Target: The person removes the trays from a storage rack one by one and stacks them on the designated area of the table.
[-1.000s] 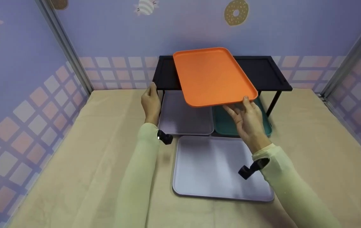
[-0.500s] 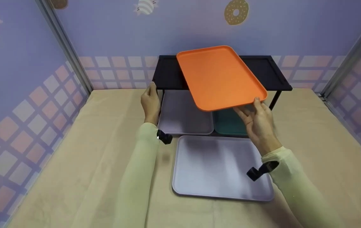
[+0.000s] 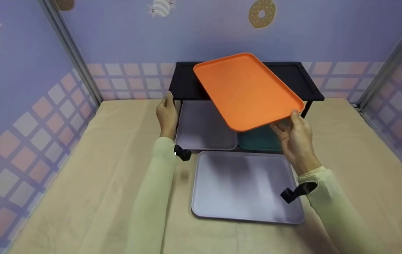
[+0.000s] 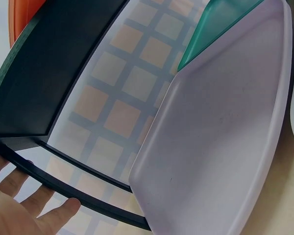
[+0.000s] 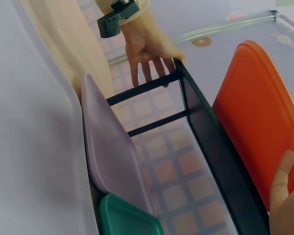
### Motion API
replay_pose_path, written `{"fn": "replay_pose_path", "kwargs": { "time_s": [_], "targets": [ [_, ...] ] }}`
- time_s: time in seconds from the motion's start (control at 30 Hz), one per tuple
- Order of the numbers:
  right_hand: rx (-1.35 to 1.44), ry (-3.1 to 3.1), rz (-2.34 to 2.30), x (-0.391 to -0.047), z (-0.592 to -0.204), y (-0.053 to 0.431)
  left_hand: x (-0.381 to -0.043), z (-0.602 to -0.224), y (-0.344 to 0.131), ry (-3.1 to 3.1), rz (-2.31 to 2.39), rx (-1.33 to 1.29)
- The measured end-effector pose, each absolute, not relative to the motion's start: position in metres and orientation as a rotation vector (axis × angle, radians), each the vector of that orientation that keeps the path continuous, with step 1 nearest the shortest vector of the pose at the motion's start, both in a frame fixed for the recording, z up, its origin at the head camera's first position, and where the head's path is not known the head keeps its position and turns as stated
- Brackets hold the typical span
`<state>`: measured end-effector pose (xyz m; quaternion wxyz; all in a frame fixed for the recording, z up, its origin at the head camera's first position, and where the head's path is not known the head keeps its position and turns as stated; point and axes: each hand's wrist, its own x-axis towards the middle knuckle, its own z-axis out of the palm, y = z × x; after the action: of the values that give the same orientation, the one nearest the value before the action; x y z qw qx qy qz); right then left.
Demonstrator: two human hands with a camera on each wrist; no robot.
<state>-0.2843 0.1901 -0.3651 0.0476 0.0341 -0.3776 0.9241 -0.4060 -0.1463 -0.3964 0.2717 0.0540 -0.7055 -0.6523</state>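
In the head view an orange tray (image 3: 248, 91) is held tilted above a low black rack (image 3: 294, 79), its near right corner pinched by my right hand (image 3: 298, 141), thumb on top and fingers beneath. I cannot tell whether the tray's far end touches the rack. My left hand (image 3: 166, 116) grips the rack's front left corner; in the left wrist view its fingers (image 4: 36, 198) lie along the black leg. Under the rack a greyish-lilac tray (image 3: 206, 130) and a green tray (image 3: 259, 139) lie side by side. The orange tray partly hides the green one.
Another lilac tray (image 3: 243, 190) lies on the beige tabletop (image 3: 116, 176) in front of the rack. Purple patterned walls (image 3: 208, 31) stand close behind and at both sides, with metal posts (image 3: 72, 53) in the corners.
My right hand has moved to the right and nearer with the orange tray, and the tray has turned slightly and covers more of the green one. The left hand stays on the rack.
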Motion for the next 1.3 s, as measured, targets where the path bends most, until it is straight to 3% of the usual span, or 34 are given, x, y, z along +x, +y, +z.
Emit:
{"fn": "replay_pose_path", "kwargs": {
  "time_s": [1.3],
  "targets": [
    [0.069, -1.132, 2.770, -0.272, -0.379, 0.224, -0.407, -0.396, -0.148, -1.896, -1.764, 0.116]
  ]
}}
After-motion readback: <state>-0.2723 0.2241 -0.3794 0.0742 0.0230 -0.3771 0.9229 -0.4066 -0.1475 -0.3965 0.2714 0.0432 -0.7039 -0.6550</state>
